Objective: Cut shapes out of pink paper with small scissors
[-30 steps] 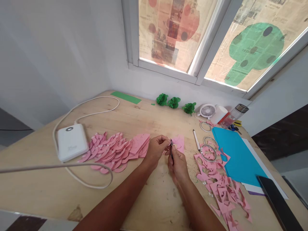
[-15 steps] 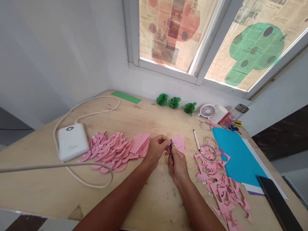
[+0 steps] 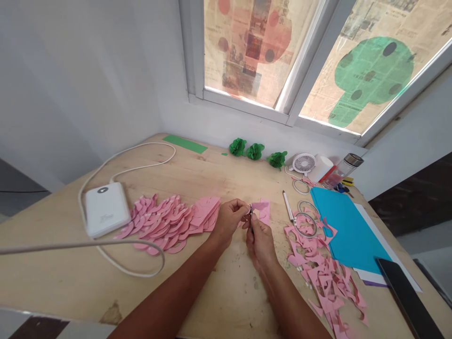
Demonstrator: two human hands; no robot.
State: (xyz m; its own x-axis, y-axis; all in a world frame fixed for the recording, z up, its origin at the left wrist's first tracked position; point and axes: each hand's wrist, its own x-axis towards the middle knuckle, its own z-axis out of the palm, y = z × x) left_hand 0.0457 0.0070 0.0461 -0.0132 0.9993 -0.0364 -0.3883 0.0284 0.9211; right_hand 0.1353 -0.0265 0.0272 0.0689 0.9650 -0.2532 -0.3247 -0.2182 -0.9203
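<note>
My left hand (image 3: 231, 216) is closed, thumb and fingers pinching a piece of pink paper (image 3: 262, 210) by its left side. The rest of the sheet sticks out to the right, behind my other hand, with an opening cut in it. My right hand (image 3: 262, 238) is wrapped round a small dark pair of scissors (image 3: 251, 217). The blades point away from me and lie against the paper, close to my left fingertips. Left of my hands, a pile of curved pink paper cutouts (image 3: 169, 221) lies spread over the wooden table (image 3: 226, 292).
Pink paper scraps (image 3: 328, 282) lie on the right, near tape rings (image 3: 305, 225) and a white pen (image 3: 287, 205). Blue sheets (image 3: 348, 226) and a black phone-like slab (image 3: 406, 294) are farther right. A corded white power bank (image 3: 107, 208) lies left; green paper balls (image 3: 254, 151) line the back.
The paper beyond the scissors has shifted slightly, and more of its opening shows. Both hands stay almost in the same place; the whole view has moved a little.
</note>
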